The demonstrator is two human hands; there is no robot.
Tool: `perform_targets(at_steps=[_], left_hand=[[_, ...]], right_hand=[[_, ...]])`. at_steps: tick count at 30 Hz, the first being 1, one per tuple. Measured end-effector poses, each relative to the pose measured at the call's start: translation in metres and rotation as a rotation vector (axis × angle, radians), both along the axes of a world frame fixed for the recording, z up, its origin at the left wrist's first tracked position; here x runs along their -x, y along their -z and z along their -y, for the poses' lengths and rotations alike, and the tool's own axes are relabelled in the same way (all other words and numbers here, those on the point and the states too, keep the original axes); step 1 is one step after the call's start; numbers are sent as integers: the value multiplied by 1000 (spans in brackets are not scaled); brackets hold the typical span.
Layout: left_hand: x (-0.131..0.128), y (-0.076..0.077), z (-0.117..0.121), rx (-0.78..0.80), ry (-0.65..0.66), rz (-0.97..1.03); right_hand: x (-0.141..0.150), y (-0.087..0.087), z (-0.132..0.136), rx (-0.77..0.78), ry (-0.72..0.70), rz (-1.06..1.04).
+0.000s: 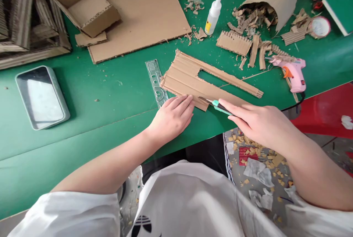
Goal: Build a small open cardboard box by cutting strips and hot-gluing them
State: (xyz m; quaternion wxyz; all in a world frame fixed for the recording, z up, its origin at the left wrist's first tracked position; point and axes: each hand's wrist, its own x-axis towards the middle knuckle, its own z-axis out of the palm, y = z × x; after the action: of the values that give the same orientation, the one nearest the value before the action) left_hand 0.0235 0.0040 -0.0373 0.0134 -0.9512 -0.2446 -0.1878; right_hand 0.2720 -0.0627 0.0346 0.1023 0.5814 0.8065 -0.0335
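A piece of corrugated cardboard (182,71) with a long slot cut in it lies near the table's front edge. My left hand (173,118) rests palm down on its near edge, fingers stretched out flat. In my right hand (256,119) is a teal utility knife (220,107), its blade out and pointing left. The blade tip is over the near part of the cardboard, close to my left fingertips; whether it cuts in I cannot tell. A clear plastic ruler (156,82) lies beside the cardboard's left end, its lower end by my left hand.
A phone (42,97) lies at left. Behind are a cardboard box (87,8), a large cardboard sheet (146,16) and a glue bottle (213,14). Scraps, a pink glue gun (295,73) and a tape roll (320,27) lie at right. A red stool (325,113) stands below.
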Motion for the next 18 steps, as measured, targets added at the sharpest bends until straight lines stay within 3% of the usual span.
perform_targets(at_steps=[5,18], left_hand=[[0,0,0,112,4,-3],[-1,-4,0,139,-22,-78]], right_hand=[[1,0,0,-44,-17,24],[7,-8,-10,85,-14,129]])
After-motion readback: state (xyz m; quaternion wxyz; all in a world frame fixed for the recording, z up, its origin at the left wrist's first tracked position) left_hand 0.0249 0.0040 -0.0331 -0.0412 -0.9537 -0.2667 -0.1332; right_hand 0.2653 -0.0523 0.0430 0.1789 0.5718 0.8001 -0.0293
